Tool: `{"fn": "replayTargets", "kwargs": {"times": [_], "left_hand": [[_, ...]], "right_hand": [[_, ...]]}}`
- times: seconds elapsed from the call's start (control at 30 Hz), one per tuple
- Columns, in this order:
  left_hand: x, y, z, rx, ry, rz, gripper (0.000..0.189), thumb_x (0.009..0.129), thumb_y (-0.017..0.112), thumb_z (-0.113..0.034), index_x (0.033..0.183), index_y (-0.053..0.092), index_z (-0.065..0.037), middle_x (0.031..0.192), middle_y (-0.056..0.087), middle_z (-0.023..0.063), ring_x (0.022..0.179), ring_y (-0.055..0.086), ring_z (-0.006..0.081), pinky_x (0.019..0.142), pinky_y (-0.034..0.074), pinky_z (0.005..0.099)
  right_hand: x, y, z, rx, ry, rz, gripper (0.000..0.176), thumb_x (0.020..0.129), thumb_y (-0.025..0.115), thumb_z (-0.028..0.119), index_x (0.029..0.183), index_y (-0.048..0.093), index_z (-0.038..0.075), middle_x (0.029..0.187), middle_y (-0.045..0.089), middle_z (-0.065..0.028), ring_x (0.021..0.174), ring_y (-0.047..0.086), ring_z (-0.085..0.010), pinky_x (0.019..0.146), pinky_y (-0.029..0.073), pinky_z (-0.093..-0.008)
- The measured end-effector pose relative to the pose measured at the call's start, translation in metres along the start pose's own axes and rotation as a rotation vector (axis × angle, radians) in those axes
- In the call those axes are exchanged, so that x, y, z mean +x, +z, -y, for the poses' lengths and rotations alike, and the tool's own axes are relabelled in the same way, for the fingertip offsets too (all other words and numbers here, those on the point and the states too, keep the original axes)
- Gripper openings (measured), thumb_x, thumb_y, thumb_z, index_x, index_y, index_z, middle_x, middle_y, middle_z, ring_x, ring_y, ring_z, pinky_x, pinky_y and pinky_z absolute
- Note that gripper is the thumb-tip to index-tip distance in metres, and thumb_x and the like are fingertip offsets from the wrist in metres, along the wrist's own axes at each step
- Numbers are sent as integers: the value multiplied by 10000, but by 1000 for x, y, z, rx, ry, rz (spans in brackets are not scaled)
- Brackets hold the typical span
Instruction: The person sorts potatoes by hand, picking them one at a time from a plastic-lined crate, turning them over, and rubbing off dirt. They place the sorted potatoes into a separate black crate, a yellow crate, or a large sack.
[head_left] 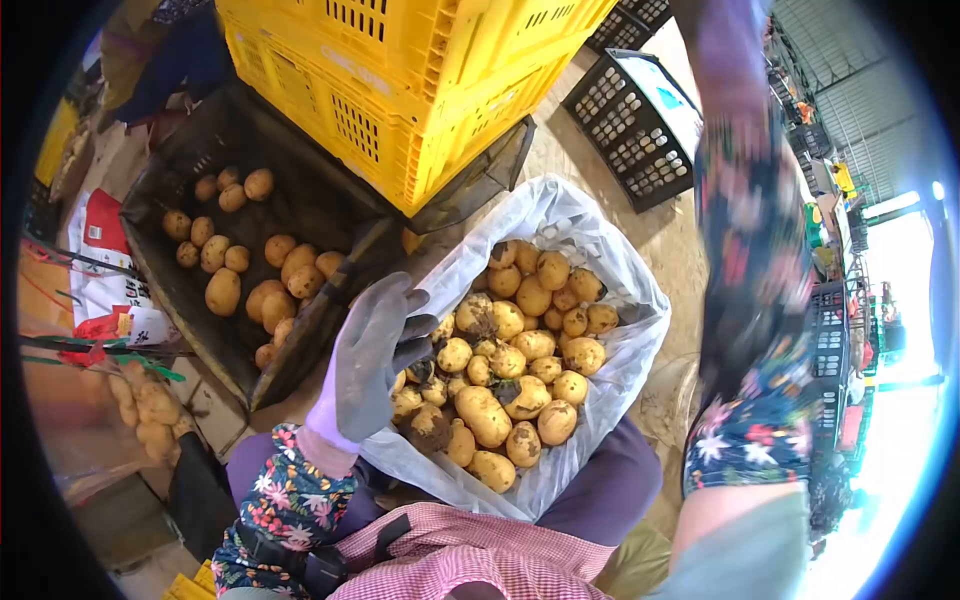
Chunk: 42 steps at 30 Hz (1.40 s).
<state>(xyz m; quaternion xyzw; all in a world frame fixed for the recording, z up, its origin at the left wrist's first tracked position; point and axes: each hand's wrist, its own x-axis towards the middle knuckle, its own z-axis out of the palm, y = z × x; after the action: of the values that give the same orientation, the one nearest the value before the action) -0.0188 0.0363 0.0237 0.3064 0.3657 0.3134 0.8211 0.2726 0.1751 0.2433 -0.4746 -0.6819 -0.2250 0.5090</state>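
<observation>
My left hand (375, 350), in a grey glove with a purple cuff, is at the left rim of a white plastic-lined container (640, 345). Its fingers are spread beside the potatoes (483, 415), with nothing held between them. Soil marks many of these potatoes, and a few dark clumps lie among them. The container stands between my knees. My right arm, in a dark floral sleeve (750, 240), reaches up the right side, smeared by motion. Only its blurred purple cuff shows at the top edge; the right hand lies beyond the frame.
A black crate (155, 200) at the left holds more potatoes (222, 292). Yellow crates (400, 110) are stacked ahead. A black slotted crate (625, 130) stands beyond the container, near my right arm. Part of another person's dark clothing (185, 60) shows at the upper left.
</observation>
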Motion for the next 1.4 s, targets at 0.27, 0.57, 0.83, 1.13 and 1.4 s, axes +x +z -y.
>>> {"fn": "replayTargets", "kwargs": {"times": [0.27, 0.57, 0.83, 1.13, 1.4], "left_hand": [[10, 12, 16, 83, -40, 39, 462, 1001, 454, -318, 1356, 396, -28, 1220, 556, 100, 1050, 578, 174, 895, 472, 301], [14, 23, 29, 151, -80, 63, 457, 991, 492, -300, 1334, 413, -9, 1182, 566, 102, 1006, 591, 154, 870, 498, 276], [-13, 22, 46, -30, -241, 385, 527, 999, 446, -385, 1399, 355, -55, 1292, 486, 151, 1135, 534, 237, 984, 446, 385], [-47, 28, 93, -120, 28, 313, 448, 1027, 391, -315, 1395, 356, -62, 1293, 509, 99, 1215, 498, 194, 1027, 422, 356], [-52, 24, 88, -39, -4, 332, 425, 1014, 441, -313, 1363, 397, -74, 1254, 511, 88, 1152, 532, 199, 978, 460, 378]], "right_hand": [[-392, -36, 10, -610, 45, 1257, 418, 810, 575, 88, 1227, 561, 122, 1339, 487, -155, 1209, 486, -374, 947, 462, -466], [-423, -18, -47, -453, 735, 1412, 472, 791, 674, 188, 1249, 560, 174, 1381, 440, -150, 1208, 462, -438, 970, 442, -458], [-336, -87, 133, 874, 1196, 449, 773, 736, 780, 70, 1359, 330, -16, 1320, 411, -122, 1235, 426, -214, 1045, 378, -318], [-340, -109, 186, 887, 1209, 358, 412, 1003, 478, 280, 1279, 501, -25, 1185, 577, -82, 1094, 540, -144, 971, 425, -284], [-351, -92, 193, 813, 1239, 292, 217, 948, 550, 74, 1117, 625, -41, 1001, 653, -35, 934, 575, -97, 863, 476, -238]]}}
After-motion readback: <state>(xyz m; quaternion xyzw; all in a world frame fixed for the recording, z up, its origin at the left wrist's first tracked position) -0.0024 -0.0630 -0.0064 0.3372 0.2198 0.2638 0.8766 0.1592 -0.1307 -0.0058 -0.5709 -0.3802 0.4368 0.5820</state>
